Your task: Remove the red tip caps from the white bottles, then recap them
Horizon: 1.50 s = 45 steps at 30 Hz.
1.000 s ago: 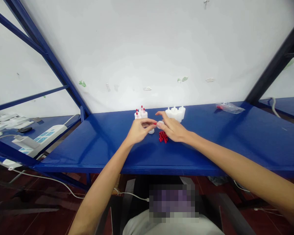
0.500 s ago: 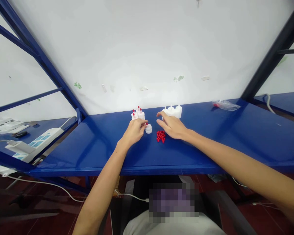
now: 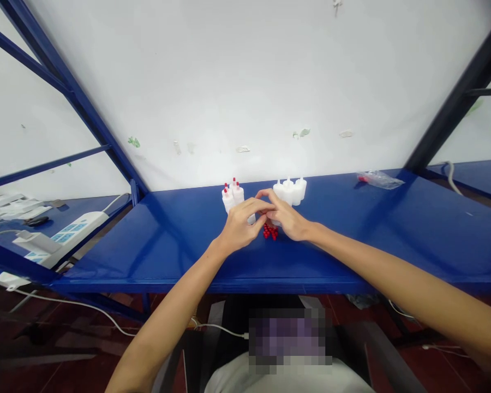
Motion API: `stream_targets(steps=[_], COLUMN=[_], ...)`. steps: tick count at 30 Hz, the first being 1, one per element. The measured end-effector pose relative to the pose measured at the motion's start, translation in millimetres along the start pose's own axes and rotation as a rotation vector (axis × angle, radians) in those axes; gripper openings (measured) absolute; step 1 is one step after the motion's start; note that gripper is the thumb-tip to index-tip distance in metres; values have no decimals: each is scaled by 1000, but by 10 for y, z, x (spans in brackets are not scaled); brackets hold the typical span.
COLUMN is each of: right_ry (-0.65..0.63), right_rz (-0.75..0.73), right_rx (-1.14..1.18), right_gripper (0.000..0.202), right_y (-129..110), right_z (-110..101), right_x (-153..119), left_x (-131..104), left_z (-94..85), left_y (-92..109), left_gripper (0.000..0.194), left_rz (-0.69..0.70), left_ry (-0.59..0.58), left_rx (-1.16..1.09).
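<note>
Red-capped bottles (image 3: 238, 195): upright, 11 o'clock from left hand (image 3: 240, 224)
Left hand: nearly closed beside right hand (image 3: 291, 219); can't tell what's inside
Red caps (image 3: 271, 233): piled, 8 o'clock from right hand
Right hand: half curled, contents hidden
Uncapped bottles (image 3: 288, 192): upright, right hand's 12 o'clock

The table (image 3: 155, 240) has a deep blue colour, and the left frame (image 3: 92, 114) is also blue. The left-side bottles (image 3: 233, 197) are white with red caps (image 3: 237, 184); the right-side bottles (image 3: 289, 191) are plain white. The loose pieces (image 3: 270, 233) are red. The power strip (image 3: 90, 219) is white with light-blue sockets (image 3: 69, 234).
</note>
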State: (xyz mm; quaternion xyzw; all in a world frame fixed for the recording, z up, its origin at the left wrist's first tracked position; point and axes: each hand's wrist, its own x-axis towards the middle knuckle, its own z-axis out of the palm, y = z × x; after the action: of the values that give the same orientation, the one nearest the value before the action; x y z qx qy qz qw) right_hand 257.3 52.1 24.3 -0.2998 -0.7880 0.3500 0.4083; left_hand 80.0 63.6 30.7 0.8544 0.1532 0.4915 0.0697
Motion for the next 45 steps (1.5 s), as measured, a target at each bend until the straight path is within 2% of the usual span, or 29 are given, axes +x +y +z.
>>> stream_targets(steps=[6,12,18,24,28,31,35,39,43,45], right_ry=[-25,3,32,103,230,303,269,215,243,215], right_rz=[-18,2,-46,-120,-47,11,43,52,91,134], right_rx=[-28,-116,-97,-145,-207,-277,-353,-394,-328,-236], right_gripper=[31,33,31,30,32,32,32,28,33,35], right_y=[-35,-18,-78,-80,30,155,296,367,446,505], right_z=[18,9,24,30,-56,-151,-215,-197,-179,-182], right_x=[-7,-5,-6,10,13,-2,-24,-36,-43,-38], left_x=[-26,-38,-37,-21,-16,-18,-35,-55,-81,-94], left_z=[33,65,86,77,-34,-143,-179,-129,-109,-108], left_y=[-2,6,33,34,-117,-246,-328,-340,-378,-411], left_gripper=[27,29,28,23,20,25,23,25,25,24], left_rz=[33,57,47,-75,-242,-309,-286,-257,-254,-234], left_ry=[2,-12,1,52,176,257,174,99,12,-39], left_rx=[-10,7,-24,-137,-192,-76,107,170,232,280])
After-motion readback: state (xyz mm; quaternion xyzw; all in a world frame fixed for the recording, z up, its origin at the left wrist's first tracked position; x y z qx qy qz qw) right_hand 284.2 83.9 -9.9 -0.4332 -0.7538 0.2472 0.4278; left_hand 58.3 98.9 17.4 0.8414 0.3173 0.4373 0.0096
